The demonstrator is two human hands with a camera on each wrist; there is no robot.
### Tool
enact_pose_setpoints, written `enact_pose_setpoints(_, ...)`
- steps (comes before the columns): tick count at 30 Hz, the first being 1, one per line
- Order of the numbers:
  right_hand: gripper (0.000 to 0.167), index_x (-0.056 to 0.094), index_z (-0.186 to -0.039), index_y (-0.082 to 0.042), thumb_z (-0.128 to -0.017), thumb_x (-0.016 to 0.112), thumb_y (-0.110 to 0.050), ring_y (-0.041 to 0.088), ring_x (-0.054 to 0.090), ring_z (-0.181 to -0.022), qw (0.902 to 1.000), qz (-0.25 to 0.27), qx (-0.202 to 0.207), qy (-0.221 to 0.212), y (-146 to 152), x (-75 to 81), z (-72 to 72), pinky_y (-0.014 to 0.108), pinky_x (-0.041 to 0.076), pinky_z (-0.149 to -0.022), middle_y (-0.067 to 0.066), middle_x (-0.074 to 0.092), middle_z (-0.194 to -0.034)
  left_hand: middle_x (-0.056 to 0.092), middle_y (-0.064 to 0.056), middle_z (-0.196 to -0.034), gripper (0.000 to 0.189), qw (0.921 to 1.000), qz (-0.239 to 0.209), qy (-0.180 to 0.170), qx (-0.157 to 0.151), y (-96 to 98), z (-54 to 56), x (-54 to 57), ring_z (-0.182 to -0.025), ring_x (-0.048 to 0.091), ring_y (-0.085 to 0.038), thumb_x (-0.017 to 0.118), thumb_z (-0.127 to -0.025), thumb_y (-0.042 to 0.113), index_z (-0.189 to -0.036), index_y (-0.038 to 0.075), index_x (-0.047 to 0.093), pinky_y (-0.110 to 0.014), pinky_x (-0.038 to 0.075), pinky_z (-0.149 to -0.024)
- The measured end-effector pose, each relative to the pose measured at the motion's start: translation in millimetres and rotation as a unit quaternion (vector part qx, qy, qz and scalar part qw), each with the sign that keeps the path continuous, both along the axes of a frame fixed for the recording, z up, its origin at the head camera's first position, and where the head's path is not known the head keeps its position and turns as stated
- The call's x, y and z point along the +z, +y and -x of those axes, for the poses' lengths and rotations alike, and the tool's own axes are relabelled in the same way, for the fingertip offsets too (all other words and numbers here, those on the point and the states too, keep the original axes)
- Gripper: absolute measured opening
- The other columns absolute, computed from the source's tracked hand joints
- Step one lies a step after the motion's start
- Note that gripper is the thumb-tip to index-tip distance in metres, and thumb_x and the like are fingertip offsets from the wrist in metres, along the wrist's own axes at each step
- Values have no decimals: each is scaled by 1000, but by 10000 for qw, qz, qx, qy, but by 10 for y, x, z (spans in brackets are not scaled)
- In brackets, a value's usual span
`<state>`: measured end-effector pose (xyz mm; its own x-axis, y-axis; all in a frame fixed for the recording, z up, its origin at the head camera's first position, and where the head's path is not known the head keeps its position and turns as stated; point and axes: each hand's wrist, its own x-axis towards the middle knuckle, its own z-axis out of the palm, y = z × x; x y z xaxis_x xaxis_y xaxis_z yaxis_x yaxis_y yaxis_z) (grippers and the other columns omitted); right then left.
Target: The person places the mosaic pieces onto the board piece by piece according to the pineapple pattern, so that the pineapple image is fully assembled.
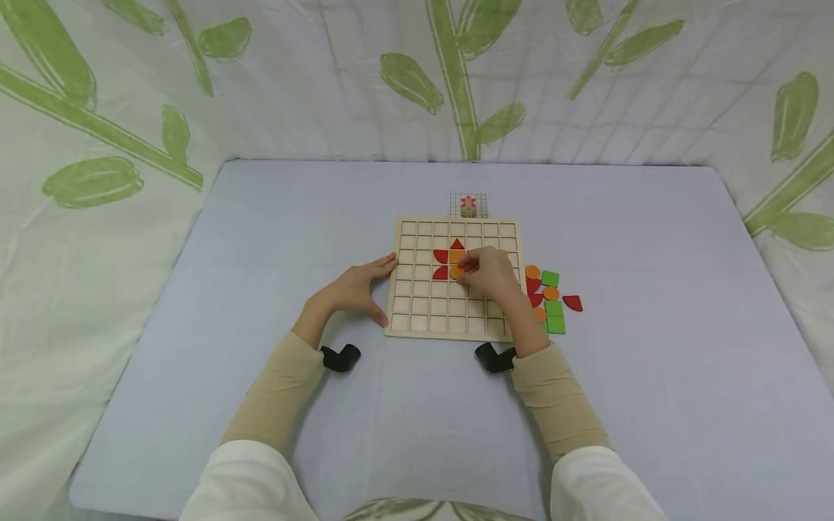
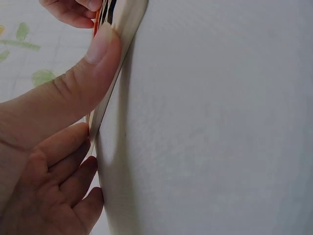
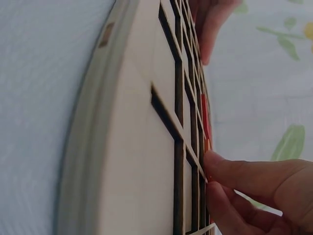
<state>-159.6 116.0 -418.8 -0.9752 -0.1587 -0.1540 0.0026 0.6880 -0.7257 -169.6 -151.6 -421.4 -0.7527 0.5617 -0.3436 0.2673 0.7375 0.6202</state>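
A wooden grid board lies on the table. Along its left edge my left hand rests with thumb and fingers spread apart; the left wrist view shows the thumb touching the rim. Over the middle of the grid, my right hand pinches a small red piece, mostly hidden by the fingertips. Beside it an orange circle sits in a cell. An orange square, a red triangle and two red quarter-circles fill cells around it.
Right of the board lie loose green squares, orange circles and red quarter-circles, some partly behind the right forearm. A small pattern card lies at the board's far edge. Black wrist-worn fittings stick out by both wrists.
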Motion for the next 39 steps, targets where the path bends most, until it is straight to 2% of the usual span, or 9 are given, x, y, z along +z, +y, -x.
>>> enact_pose_setpoints(13,18,72,-101,3,-84,73,-4,27,63,-88,9999,93,-78,-52,8,-8,-24,36,52,-80,15,69,-95,13,-4,-162,115,10000,26,-26,53,8,-2,-15,-147,13,-29,92,-63,18,-154,7,23,-50,16,-117)
enact_pose_setpoints(19,22,71,-107,3,-86,72,-4,29,65,-93,9986,499,-117,-101,134,36,-43,38,53,-83,18,70,-101,13,-5,-162,114,10000,12,-14,40,5,-7,-1,-147,13,-30,92,-63,18,-154,7,23,-50,17,-117)
enact_pose_setpoints(23,25,69,-111,6,-87,69,-3,33,66,-96,9978,621,-232,3,329,103,-64,42,53,-84,21,69,-106,13,-6,-162,114,10000,-14,-27,21,4,-16,12,-147,13,-30,92,-63,18,-154,6,23,-49,18,-117)
enact_pose_setpoints(27,27,68,-114,6,-89,68,-5,35,65,-98,9975,525,-481,11,599,137,-101,40,54,-81,23,68,-109,13,-6,-162,114,10000,-6,-32,24,6,-23,25,-147,13,-30,92,-63,18,-154,5,23,-48,17,-117)
enact_pose_setpoints(32,34,65,-121,4,-90,68,-10,34,62,-103,9944,449,-889,-342,987,163,-195,33,51,-77,25,66,-113,15,-9,-161,114,10000,-33,20,1,7,-30,34,-147,14,-31,92,-62,19,-153,3,24,-49,18,-117)
enact_pose_setpoints(34,37,63,-123,3,-90,69,-13,34,61,-105,9932,360,-994,-488,1134,166,-238,32,49,-80,25,65,-115,15,-9,-161,114,10000,-46,25,-5,8,-31,39,-147,14,-31,92,-62,19,-153,3,25,-49,18,-117)
enact_pose_setpoints(39,38,62,-122,4,-90,67,-17,33,56,-103,9925,8,-908,-821,1419,148,-345,37,45,-83,24,65,-112,15,-8,-161,114,10000,-17,21,-6,13,-35,43,-147,14,-31,92,-63,18,-153,4,25,-48,18,-117)
